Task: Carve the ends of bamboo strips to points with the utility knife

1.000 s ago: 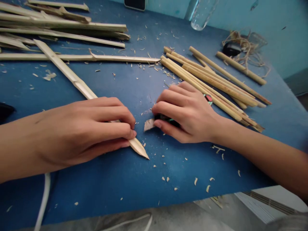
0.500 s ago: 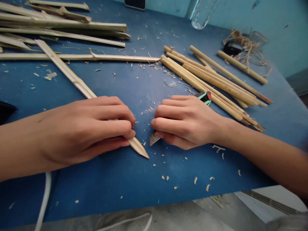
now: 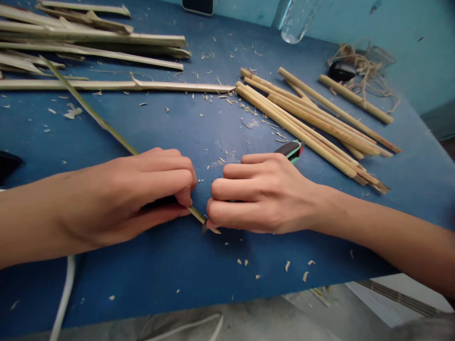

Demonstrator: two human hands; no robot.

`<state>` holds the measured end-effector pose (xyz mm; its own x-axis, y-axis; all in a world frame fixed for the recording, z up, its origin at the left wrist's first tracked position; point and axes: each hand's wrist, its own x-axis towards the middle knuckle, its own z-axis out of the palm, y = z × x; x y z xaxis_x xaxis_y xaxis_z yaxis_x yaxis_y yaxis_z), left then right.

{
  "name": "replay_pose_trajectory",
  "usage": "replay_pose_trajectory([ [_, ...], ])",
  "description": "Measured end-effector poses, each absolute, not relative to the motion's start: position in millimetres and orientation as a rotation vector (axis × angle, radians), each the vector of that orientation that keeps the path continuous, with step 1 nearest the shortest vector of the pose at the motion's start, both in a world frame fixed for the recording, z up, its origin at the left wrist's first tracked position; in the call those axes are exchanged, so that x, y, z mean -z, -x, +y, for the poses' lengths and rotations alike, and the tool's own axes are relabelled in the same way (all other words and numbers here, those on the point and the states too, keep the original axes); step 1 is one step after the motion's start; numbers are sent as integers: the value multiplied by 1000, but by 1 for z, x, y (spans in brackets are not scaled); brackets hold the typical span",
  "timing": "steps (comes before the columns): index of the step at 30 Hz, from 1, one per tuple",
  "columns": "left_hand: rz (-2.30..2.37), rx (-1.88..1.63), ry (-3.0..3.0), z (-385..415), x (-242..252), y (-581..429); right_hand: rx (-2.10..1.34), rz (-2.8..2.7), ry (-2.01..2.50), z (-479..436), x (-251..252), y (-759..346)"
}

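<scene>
My left hand pinches the bamboo strip edge-up, right hand fisted round the knife (blade mostly hidden) at its tip; a slip could nick those near fingertips.

No text, label, brand, number or sign can be read anywhere in the frame; the dark object at the top edge shows no legible marking.

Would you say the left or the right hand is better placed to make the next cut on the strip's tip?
Probably the right hand: it grips the knife at the bamboo strip tip, while the left hand pins the strip.
</scene>
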<state>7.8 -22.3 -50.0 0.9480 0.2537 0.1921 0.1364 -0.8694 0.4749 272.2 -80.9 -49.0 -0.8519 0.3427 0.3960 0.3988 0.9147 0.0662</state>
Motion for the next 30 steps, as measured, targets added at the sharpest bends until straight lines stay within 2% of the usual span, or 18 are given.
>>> replay_pose_trajectory([
  [15,247,-362,-2599,-17,47,-9,124,-2725,586,-80,51,-268],
  [30,282,-380,-2631,-16,48,-9,-163,-2836,557,-79,40,-269],
])
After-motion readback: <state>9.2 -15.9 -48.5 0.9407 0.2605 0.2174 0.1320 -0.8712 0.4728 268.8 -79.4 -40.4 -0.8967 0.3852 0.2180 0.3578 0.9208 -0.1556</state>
